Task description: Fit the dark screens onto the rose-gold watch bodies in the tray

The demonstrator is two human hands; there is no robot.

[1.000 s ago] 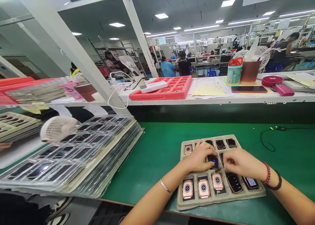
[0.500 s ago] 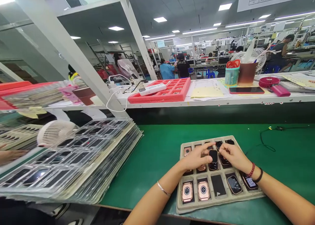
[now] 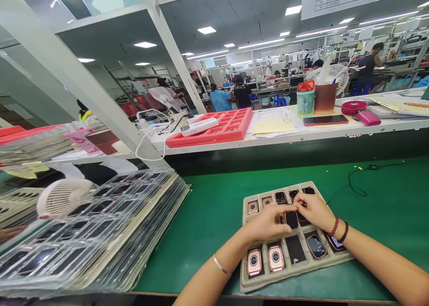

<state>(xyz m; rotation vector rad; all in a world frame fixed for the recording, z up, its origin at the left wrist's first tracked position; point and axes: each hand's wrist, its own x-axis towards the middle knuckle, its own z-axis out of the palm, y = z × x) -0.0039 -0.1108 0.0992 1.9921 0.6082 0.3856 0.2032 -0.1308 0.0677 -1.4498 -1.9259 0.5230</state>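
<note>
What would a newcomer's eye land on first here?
Two bare hands, the left hand and right hand, hover over a beige molded tray of smartwatches on a green bench mat. To its left sits a tall stack of clear plastic trays holding dark-faced watches. Beyond, a bright red foam tray stands out on the white shelf.

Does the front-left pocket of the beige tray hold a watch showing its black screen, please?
No, that pocket of the beige tray holds a rose-gold smartwatch lying back up, its round sensor showing.
</note>
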